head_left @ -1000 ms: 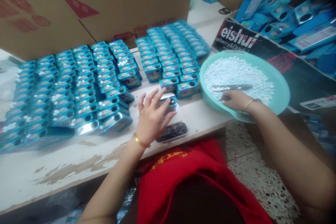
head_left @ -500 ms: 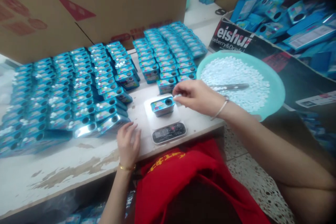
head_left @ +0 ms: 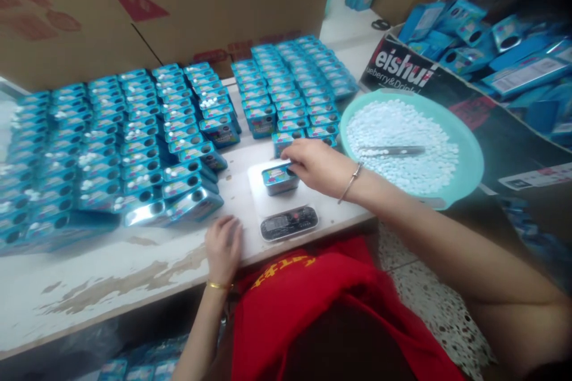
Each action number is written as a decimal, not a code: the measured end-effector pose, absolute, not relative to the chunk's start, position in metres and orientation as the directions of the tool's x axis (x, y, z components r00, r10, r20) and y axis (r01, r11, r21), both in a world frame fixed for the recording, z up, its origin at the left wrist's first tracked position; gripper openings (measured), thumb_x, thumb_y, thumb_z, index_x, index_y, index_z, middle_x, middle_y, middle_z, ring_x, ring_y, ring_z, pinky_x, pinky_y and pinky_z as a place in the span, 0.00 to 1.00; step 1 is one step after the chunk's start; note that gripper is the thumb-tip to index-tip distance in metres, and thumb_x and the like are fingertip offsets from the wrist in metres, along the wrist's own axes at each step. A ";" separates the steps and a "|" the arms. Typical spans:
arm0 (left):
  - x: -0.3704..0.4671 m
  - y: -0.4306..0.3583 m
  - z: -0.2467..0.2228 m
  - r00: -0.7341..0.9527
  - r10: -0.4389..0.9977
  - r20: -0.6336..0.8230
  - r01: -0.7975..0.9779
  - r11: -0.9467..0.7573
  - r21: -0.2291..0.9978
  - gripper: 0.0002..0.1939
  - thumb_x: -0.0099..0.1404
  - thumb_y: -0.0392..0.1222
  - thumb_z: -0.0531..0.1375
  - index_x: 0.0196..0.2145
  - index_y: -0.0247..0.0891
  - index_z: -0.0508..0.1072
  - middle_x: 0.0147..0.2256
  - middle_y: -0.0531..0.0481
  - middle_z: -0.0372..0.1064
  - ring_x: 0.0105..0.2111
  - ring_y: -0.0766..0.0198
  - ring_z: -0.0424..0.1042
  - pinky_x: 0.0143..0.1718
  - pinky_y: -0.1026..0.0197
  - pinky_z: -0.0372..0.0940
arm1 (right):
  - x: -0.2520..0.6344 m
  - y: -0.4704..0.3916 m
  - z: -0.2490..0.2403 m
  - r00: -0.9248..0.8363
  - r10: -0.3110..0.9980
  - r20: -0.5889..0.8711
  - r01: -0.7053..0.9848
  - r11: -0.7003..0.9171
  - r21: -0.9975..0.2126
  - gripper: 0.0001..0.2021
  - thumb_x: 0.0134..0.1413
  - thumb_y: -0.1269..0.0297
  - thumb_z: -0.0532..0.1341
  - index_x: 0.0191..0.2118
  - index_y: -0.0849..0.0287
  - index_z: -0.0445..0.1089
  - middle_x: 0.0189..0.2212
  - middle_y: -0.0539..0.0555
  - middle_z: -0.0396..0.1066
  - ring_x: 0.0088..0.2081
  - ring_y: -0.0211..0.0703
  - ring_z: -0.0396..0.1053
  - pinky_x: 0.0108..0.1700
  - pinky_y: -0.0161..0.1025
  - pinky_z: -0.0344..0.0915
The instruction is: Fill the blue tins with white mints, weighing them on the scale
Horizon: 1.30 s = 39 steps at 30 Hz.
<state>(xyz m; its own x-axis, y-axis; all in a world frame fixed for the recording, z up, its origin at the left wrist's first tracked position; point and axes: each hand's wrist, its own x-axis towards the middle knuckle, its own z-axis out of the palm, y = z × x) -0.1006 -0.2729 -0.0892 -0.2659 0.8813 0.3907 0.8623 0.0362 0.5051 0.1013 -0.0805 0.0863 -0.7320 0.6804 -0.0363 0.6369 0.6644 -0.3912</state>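
Note:
A small blue tin sits on a white digital scale at the table's front edge. My right hand is over the tin's right end, fingertips pinched at its round hole; whether it holds tablets I cannot tell. My left hand rests flat on the table just left of the scale, holding nothing. A teal basin full of small white tablets stands to the right, with a metal tool lying on the tablets.
Several rows of matching blue tins cover the table on the left, and another block of tins lies behind the scale. A big cardboard box stands at the back. A carton of blue boxes is at right.
My left hand let go of the tin on the scale and drew back to the table edge. My right hand left the basin and came over to the tin's hole.

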 end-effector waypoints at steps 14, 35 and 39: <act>-0.100 -0.272 -0.086 -0.287 0.883 0.372 0.848 0.054 0.527 0.09 0.65 0.41 0.56 0.38 0.36 0.73 0.41 0.43 0.70 0.43 0.58 0.69 0.47 0.53 0.63 | 0.236 -0.067 0.059 0.037 0.997 -0.070 0.275 -0.078 -0.958 0.07 0.44 0.64 0.68 0.29 0.57 0.70 0.18 0.48 0.63 0.19 0.33 0.57 0.20 0.35 0.50; -0.084 -0.131 0.045 0.103 0.937 0.335 0.885 -0.240 0.400 0.18 0.62 0.41 0.57 0.50 0.40 0.64 0.43 0.46 0.68 0.43 0.59 0.68 0.44 0.57 0.64 | 0.234 -0.079 0.002 0.103 0.983 0.153 0.417 0.097 -0.904 0.12 0.50 0.53 0.62 0.32 0.59 0.71 0.27 0.52 0.71 0.26 0.39 0.66 0.30 0.36 0.63; -0.118 -0.093 0.049 -0.058 0.918 0.392 0.947 -0.073 0.313 0.18 0.59 0.38 0.58 0.48 0.37 0.65 0.45 0.43 0.68 0.45 0.56 0.68 0.48 0.54 0.64 | 0.232 -0.077 -0.001 0.091 0.983 0.158 0.385 0.112 -0.916 0.14 0.50 0.53 0.61 0.34 0.59 0.72 0.30 0.54 0.73 0.29 0.42 0.69 0.34 0.38 0.66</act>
<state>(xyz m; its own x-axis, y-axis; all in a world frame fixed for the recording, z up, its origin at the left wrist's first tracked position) -0.1175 -0.0934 0.0491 -0.0582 0.9180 0.3922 0.9470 -0.0735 0.3126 0.2323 -0.0766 -0.0006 0.0907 0.9833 0.1580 0.3845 0.1118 -0.9163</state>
